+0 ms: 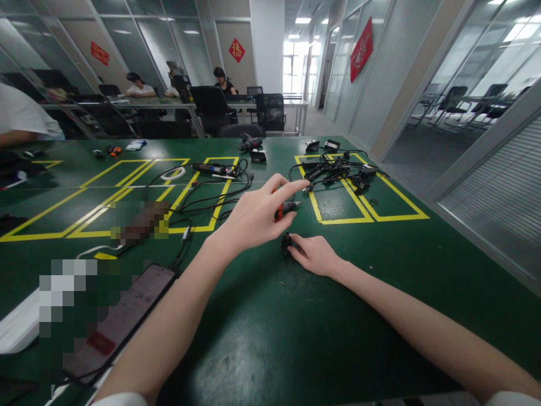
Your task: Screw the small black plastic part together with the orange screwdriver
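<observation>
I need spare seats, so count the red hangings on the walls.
3: small red banner on the far left glass wall, diamond red hanging on the back wall, large red hanging on the right wall. Others may be hidden.

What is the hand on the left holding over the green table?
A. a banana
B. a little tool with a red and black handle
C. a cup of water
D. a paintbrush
B: the left hand grips a small screwdriver with a red and black handle, just above the small black part that the right hand steadies on the green table.
</observation>
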`<state>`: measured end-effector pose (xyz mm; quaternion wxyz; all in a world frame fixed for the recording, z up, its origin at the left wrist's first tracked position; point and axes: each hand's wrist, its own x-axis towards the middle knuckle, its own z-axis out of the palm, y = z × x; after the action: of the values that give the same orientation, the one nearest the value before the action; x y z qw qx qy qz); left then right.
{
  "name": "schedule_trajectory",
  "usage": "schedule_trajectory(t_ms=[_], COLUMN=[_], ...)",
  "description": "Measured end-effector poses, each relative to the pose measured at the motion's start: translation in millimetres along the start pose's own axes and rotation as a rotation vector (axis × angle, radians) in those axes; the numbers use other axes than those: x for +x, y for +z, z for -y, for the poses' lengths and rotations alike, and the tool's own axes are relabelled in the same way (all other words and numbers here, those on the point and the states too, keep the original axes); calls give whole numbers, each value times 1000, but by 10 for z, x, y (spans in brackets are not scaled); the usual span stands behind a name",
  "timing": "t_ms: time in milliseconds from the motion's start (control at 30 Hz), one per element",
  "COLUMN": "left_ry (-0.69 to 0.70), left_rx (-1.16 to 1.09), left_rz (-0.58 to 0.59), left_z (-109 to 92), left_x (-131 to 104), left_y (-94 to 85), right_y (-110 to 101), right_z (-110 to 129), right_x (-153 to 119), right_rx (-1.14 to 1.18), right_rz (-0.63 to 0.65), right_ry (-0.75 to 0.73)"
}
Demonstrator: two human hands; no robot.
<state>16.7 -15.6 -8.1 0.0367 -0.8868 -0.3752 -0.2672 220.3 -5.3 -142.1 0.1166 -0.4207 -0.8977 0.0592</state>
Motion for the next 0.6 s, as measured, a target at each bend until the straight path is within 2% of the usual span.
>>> schedule_trajectory(t_ms=[600], left_ry=[9], left_rx=[-4], left_rz=[11], left_z=[-7], left_x=[-11], left_y=[-21], right_y=[0], right_z=[-11], right_x=[0], right_rx=[3], right_rz=[-1], right_ry=[-2])
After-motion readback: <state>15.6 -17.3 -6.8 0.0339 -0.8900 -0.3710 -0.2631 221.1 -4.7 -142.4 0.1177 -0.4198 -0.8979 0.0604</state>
